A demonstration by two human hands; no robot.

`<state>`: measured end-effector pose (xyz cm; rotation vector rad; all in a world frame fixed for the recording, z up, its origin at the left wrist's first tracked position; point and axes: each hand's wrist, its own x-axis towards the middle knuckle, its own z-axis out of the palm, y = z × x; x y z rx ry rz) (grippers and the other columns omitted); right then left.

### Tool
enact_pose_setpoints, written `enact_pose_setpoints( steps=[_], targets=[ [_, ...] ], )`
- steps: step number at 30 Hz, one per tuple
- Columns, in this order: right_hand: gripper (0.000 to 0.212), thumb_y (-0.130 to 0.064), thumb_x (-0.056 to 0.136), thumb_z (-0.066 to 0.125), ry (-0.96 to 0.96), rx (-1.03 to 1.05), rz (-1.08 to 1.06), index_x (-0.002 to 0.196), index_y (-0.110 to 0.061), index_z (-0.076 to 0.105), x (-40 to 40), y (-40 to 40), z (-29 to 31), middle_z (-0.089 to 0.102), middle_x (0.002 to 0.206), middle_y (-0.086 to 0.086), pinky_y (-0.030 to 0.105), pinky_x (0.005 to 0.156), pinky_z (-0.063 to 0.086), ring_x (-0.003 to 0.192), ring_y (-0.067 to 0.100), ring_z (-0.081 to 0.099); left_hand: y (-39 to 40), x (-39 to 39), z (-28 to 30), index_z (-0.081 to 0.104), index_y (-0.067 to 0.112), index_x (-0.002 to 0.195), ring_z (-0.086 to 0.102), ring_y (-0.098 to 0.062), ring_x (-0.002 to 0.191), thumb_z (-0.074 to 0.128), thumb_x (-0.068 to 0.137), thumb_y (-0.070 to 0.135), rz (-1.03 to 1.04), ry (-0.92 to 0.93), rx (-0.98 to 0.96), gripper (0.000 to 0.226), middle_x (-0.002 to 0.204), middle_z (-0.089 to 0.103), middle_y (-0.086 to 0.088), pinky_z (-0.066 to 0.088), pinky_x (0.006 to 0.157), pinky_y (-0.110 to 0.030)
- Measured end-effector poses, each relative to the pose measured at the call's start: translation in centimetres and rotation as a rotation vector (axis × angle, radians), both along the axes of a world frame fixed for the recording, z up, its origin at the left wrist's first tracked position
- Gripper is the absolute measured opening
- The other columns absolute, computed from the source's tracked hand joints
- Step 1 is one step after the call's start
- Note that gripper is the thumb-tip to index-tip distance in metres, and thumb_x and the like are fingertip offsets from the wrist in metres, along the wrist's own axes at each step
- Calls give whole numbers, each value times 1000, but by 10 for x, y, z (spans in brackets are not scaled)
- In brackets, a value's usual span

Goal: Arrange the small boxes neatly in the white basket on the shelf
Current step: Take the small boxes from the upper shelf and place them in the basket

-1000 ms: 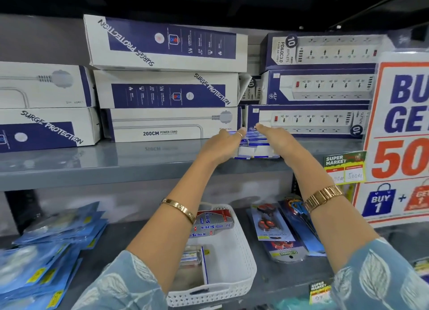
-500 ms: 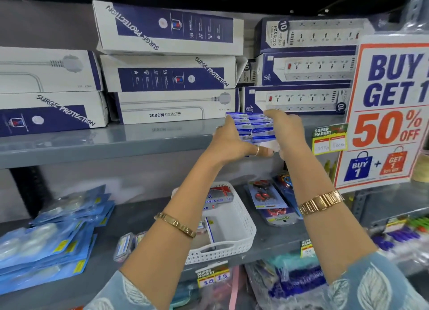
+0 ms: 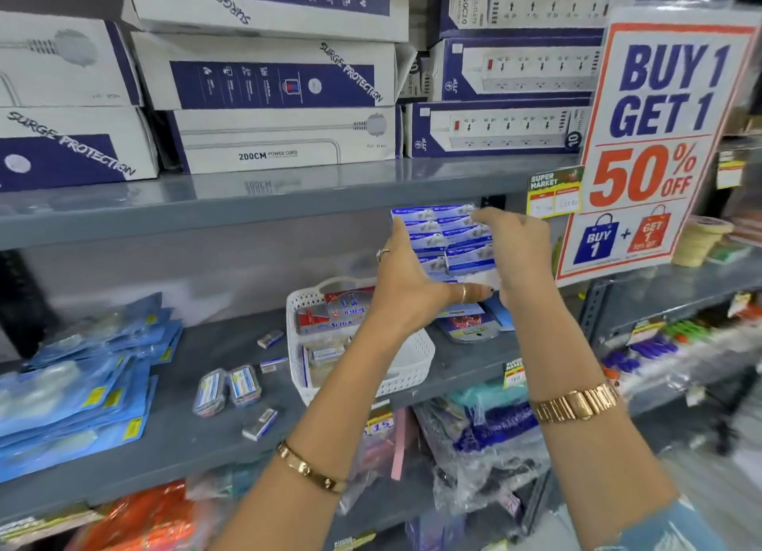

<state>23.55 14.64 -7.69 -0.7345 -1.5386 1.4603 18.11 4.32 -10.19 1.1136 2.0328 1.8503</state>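
Observation:
A stack of small blue-and-white boxes (image 3: 447,237) hangs in the air between both hands, just under the upper shelf. My left hand (image 3: 406,286) presses its left side and bottom. My right hand (image 3: 517,253) grips its right side and top. Below them the white basket (image 3: 412,361) stands on the middle shelf. It holds a red-and-silver pack (image 3: 330,315) and some small boxes. Much of the basket is hidden by my left forearm. Several loose small boxes (image 3: 259,425) lie on the shelf to the basket's left.
Large surge-protector cartons (image 3: 264,76) fill the upper shelf (image 3: 247,200). A "Buy 1 Get 1" sign (image 3: 651,138) hangs at the right. Blue blister packs (image 3: 78,385) cover the middle shelf's left. Two small plastic packs (image 3: 226,390) and carded scissors (image 3: 470,328) flank the basket.
Both hands lifted the stack of small boxes off the upper shelf and brought it down in front of the shelf edge, above the basket. The view tilted downward.

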Motion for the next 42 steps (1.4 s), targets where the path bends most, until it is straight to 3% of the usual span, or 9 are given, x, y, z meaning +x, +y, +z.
enact_pose_setpoints(
  steps=[11, 13, 16, 20, 24, 28, 32, 38, 42],
  targets=[
    [27, -3, 81, 57, -95, -80, 114, 63, -22, 63, -36, -3, -85, 60, 60, -5, 28, 57, 51, 53, 13, 57, -11, -26, -71, 32, 17, 137, 58, -26, 117, 90, 51, -2, 12, -90, -58, 106, 131, 56, -9, 49, 99, -47],
    [36, 1, 83, 55, -74, -125, 169, 60, -26, 61, -48, -2, -99, 62, 62, -5, 28, 57, 51, 54, 14, 57, -14, -36, -82, 26, 18, 143, 60, -17, 116, 86, 58, -2, 42, -74, -89, 107, 134, 54, -6, 48, 101, -33],
    [35, 2, 87, 53, -71, -165, 221, 66, -25, 63, -68, 2, -117, 64, 68, -4, 29, 58, 52, 58, 14, 58, -17, -55, -97, 13, 18, 148, 64, 14, 89, 80, 69, -4, 35, -104, -109, 106, 120, 59, 7, 52, 76, -7],
    [22, -1, 90, 50, -116, -167, 250, 98, -6, 70, -92, 10, -139, 69, 92, 9, 36, 70, 58, 79, 23, 65, -13, -77, -114, 20, 23, 147, 59, -13, 115, 83, 65, 1, 91, -101, -174, 106, 131, 57, 0, 50, 100, -40],
    [30, 0, 94, 45, -162, -167, 293, 116, -1, 65, -113, 21, -158, 68, 113, 20, 51, 88, 55, 103, 36, 65, -2, -100, -138, 27, 39, 135, 59, -6, 110, 84, 63, 2, 124, -124, -242, 99, 117, 60, 14, 51, 94, -26],
    [30, 2, 93, 43, -211, -157, 325, 110, -3, 68, -135, 33, -176, 68, 110, 22, 54, 88, 54, 101, 39, 65, 8, -121, -158, 33, 62, 106, 59, 20, 88, 83, 62, -1, 141, -169, -236, 92, 100, 57, 32, 47, 69, 1],
    [32, 6, 90, 42, -290, -190, 347, 105, -3, 69, -156, 48, -192, 69, 102, 19, 51, 88, 55, 90, 33, 66, 20, -141, -166, 35, 46, 124, 61, 1, 105, 89, 55, 6, 165, -239, -254, 96, 112, 61, 22, 50, 97, -27],
    [33, 7, 84, 40, -486, -81, 373, 93, -1, 71, -171, 62, -213, 71, 90, 22, 43, 71, 58, 73, 32, 65, 33, -159, -189, 37, 34, 126, 58, -11, 113, 86, 59, 6, 195, -272, -359, 88, 116, 62, 13, 47, 100, -37],
    [30, 4, 84, 39, -621, -32, 353, 96, 7, 67, -176, 65, -226, 65, 85, 20, 38, 69, 52, 75, 29, 58, 38, -160, -200, 33, 34, 132, 57, 11, 89, 82, 66, 6, 177, -325, -429, 87, 90, 55, 31, 44, 69, -7]
  ],
)
